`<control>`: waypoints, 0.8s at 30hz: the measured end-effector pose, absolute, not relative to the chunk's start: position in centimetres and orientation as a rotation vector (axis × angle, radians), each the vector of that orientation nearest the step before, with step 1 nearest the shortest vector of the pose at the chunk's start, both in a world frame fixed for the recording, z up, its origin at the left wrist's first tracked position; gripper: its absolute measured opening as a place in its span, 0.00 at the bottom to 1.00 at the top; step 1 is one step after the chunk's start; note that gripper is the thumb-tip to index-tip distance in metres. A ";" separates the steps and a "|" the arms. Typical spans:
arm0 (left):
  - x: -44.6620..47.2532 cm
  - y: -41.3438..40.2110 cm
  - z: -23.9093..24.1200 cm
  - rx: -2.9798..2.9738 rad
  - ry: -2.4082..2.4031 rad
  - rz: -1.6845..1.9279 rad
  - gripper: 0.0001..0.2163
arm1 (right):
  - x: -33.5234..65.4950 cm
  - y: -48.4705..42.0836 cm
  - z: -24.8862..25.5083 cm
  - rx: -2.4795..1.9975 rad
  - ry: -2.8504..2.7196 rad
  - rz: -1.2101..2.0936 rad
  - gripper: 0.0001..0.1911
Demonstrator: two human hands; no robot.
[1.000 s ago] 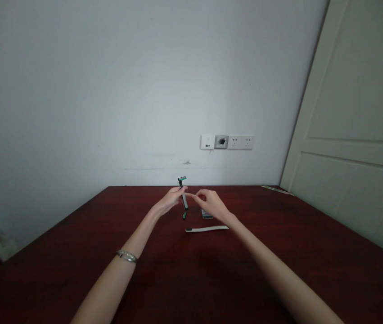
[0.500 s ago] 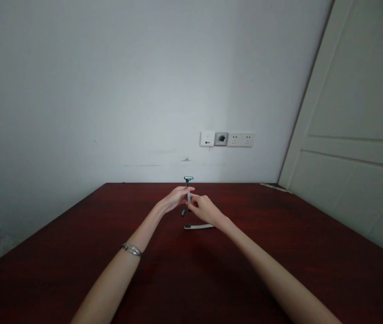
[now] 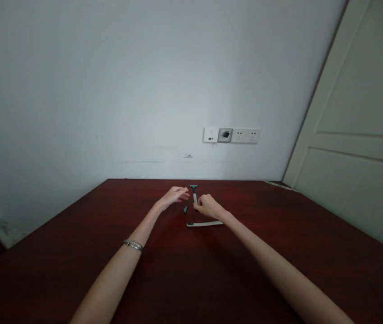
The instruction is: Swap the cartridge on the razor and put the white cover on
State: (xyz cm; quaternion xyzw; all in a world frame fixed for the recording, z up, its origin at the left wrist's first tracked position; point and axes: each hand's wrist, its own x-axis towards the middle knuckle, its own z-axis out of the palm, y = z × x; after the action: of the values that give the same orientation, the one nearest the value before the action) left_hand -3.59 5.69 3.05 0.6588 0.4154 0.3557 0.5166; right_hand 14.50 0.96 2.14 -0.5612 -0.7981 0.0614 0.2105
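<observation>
One razor, grasped low on its pale handle by the right hand — blade end uppermost. Left hand released, fingers loosely extended, just beside it. Below, on the dark red worktop: small green-and-black piece, pale stick with dark end. Clear case, visible a second ago, now hidden — contents can't be told.

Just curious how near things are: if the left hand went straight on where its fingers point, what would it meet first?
Probably the razor, which the right hand holds just beyond the left hand; one view leaves depth unclear, so it might miss.
</observation>
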 end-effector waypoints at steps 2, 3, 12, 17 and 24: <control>-3.8 6.2 3.0 1.601 1.059 0.945 0.16 | 14.5 1.4 1.7 -1.604 -2.259 0.186 0.13; -3.8 6.4 3.0 1.605 1.079 1.006 0.15 | 14.5 1.5 1.5 -1.623 -2.276 0.199 0.12; -3.9 7.1 3.0 1.570 1.109 1.288 0.13 | 13.8 0.7 0.5 -1.773 -2.301 0.262 0.11; -3.8 7.1 2.9 1.569 1.108 1.315 0.15 | 13.8 0.9 0.2 -1.813 -2.295 0.265 0.12; -3.6 6.6 3.1 1.567 1.110 1.298 0.15 | 13.9 1.0 -0.1 -1.777 -2.321 0.215 0.13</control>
State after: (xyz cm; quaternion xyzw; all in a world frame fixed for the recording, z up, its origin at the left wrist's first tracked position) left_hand -3.56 6.63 3.10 0.6196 0.4388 0.5130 0.4005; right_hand 13.90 0.97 -0.15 -0.6029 -0.7875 0.0730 0.1051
